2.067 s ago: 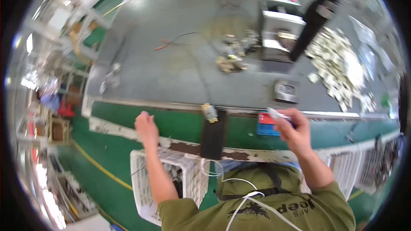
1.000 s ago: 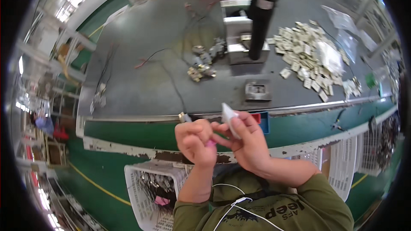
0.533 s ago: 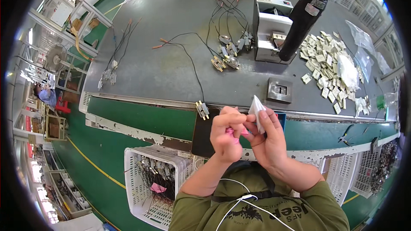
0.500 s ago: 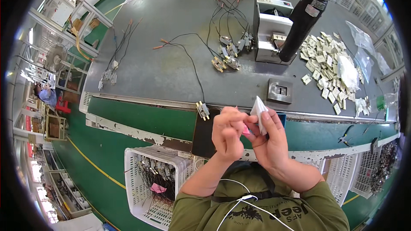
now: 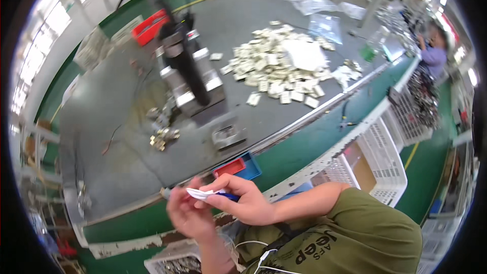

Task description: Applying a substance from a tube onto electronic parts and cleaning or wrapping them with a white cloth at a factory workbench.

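My right hand (image 5: 246, 204) is closed on a small white folded piece (image 5: 201, 193), paper or cloth, which I cannot tell apart. A dark blue rod-like object (image 5: 231, 196), perhaps a pen, shows under its fingers. Close beside the white piece is my left hand (image 5: 190, 214), smeared by motion, so its fingers and anything in them do not read clearly. Both hands are in front of the table's near edge, by a blue tray (image 5: 251, 166) with a red tray (image 5: 229, 168) in it.
Beyond the hands sit a metal block (image 5: 228, 134) and a bench machine with a black cylinder (image 5: 188, 73). Many cream plastic pieces (image 5: 269, 63) form a pile. Wired plugs (image 5: 163, 138) lie on the grey table (image 5: 101, 137). White crates (image 5: 378, 147) stand below; a co-worker (image 5: 434, 53) is far right.
My view has swung to the right, bringing the crates and a co-worker at the right into sight. The white piece stays in my right hand, now pointing left; the pink scrap no longer shows.
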The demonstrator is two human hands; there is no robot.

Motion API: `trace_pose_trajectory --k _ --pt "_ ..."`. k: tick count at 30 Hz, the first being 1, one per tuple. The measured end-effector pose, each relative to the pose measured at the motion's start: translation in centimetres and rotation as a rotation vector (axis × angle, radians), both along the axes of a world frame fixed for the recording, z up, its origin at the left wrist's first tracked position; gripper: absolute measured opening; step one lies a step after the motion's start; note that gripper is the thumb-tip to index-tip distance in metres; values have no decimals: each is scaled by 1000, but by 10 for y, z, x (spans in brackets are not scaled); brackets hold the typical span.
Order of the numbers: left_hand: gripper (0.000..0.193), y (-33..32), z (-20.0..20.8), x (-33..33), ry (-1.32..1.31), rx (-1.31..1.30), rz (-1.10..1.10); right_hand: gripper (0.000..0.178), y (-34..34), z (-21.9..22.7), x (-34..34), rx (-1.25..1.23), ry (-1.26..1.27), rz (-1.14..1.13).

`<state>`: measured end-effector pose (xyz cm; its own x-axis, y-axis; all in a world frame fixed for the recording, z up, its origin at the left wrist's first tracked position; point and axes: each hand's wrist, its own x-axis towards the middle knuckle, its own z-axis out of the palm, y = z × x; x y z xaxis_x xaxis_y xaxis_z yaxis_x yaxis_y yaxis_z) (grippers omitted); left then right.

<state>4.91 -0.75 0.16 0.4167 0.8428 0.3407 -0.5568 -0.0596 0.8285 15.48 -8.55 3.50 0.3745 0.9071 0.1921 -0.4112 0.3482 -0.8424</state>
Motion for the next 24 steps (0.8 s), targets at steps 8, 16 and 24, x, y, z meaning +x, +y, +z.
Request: trace_pose_trajectory --k 8,16,24 --pt "34 31 8 -15 -310 139 -254 24 -10 -8 23 -86 270 23" --pt "55 9 33 3 -109 -162 -163 22 -12 -11 21 -114 288 54" --pt "28 39 9 3 -205 -304 -174 25 -6 -12 26 -218 303 28"
